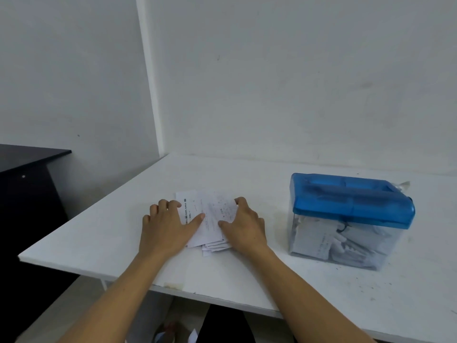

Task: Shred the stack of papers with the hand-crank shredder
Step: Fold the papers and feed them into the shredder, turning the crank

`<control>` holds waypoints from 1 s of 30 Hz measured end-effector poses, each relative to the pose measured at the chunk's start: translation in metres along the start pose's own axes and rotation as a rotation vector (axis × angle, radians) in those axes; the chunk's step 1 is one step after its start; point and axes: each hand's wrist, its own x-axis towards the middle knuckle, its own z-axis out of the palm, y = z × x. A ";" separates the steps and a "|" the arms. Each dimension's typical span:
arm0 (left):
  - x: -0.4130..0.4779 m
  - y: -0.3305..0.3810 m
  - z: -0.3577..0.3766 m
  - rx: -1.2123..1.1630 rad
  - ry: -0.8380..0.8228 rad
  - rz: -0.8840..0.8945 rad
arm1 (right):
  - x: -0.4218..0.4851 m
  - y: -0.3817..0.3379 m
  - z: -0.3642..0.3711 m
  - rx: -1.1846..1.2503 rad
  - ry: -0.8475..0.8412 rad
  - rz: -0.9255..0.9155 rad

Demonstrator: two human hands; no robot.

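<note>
A loose stack of printed white papers (210,214) lies fanned out on the white table (247,174). My left hand (167,226) rests flat on the stack's left side, fingers spread, thumb across the top sheet. My right hand (243,224) lies on the stack's right side, fingers curled over its far edge and thumb on the paper. To the right stands the hand-crank shredder (351,219): a blue translucent lid over a clear bin holding paper pieces. Only a pale bit of its crank (404,185) shows behind the lid's far right corner.
A black cabinet (27,174) stands to the left, beyond the table's edge. White walls meet in a corner right behind the table. Paper scraps (173,335) lie on the floor under the table's front edge.
</note>
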 end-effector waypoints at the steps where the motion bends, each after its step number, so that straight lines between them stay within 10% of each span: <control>1: 0.000 0.001 -0.001 0.017 -0.002 -0.019 | 0.000 -0.001 -0.001 0.021 0.001 0.010; 22: 0.001 0.026 -0.015 0.107 -0.252 0.027 | 0.001 -0.005 0.001 0.385 0.201 -0.102; 30: 0.010 0.048 -0.036 -0.359 -0.311 -0.226 | -0.003 -0.009 -0.006 0.398 0.064 -0.076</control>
